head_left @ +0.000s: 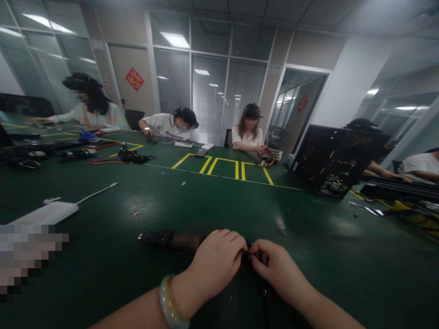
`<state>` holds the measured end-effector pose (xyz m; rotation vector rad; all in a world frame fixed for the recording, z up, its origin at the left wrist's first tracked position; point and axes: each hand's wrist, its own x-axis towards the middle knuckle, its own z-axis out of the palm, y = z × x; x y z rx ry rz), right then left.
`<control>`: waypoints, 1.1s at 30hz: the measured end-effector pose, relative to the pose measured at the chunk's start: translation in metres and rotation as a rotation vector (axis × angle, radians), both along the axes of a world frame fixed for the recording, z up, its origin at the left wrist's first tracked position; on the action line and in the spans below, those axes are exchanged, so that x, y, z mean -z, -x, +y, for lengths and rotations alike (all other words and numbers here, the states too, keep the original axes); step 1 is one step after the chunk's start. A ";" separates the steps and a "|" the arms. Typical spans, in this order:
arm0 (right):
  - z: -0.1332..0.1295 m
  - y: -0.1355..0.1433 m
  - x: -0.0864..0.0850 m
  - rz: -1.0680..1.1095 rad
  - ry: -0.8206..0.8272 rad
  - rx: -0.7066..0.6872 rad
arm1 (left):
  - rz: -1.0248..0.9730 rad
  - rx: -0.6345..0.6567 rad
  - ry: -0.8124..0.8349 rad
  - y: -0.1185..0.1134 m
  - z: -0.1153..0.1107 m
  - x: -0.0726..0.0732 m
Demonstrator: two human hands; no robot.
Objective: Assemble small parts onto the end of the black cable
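A dark cylindrical tool [185,241] with a black front end and a metal tip lies on the green table, pointing left. My left hand [219,258], with a pale bangle [169,299] on its wrist, rests over the tool's right part, fingers curled and closed. Right beside it, my right hand [270,262] pinches at something small and dark; the fingertips of both hands nearly meet. What they hold is too small and hidden to name. Dark, unclear shapes lie beneath and between my wrists.
A white adapter [51,212] with a cable lies at the left. Dark parts and coloured wires [126,155] are at the back left. A black case [332,160] stands at the back right. Several people sit around the green table [192,201].
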<state>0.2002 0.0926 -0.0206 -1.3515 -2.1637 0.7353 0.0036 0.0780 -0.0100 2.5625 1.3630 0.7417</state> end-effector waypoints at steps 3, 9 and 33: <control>0.000 0.000 0.001 0.004 0.004 0.006 | 0.003 0.009 -0.002 0.001 -0.001 0.000; 0.001 -0.001 0.003 0.008 0.012 0.001 | -0.005 -0.026 -0.001 -0.001 0.001 0.001; 0.001 -0.001 0.003 0.011 0.008 0.002 | 0.015 0.010 0.012 0.000 0.000 -0.001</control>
